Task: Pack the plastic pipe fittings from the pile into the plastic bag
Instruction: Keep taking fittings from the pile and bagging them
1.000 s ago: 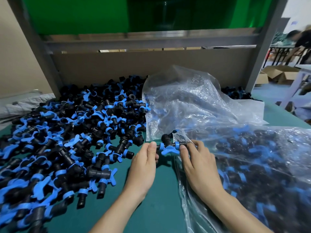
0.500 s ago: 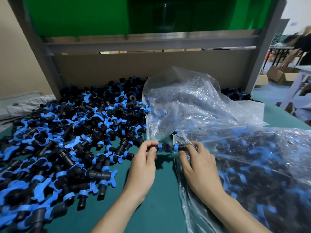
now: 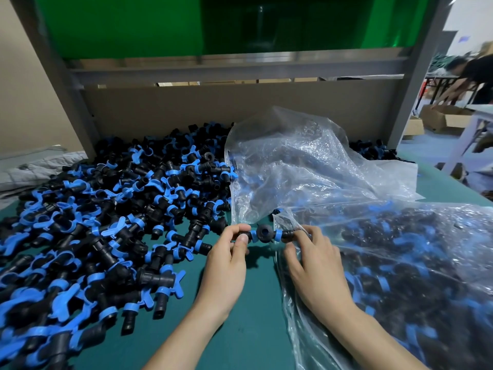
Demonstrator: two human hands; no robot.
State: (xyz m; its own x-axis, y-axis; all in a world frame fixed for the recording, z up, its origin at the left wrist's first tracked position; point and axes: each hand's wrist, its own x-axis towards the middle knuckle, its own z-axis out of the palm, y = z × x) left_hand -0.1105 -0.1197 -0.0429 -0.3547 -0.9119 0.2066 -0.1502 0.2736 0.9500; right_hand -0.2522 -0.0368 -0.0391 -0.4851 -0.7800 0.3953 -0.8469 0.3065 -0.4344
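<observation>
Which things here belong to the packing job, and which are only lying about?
Job: fitting, held by left hand and right hand; pile of fittings; plastic bag, partly filled.
Lying about: grey cloth; cardboard boxes.

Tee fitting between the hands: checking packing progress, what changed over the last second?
The tee fitting was rolled about its length; its side port now faces the camera. The left hand and right hand kept holding its ends. The pile and plastic bag stayed put.

Single head-worn view, wide-angle, facing forward and down, close over table (image 3: 248,329)
</observation>
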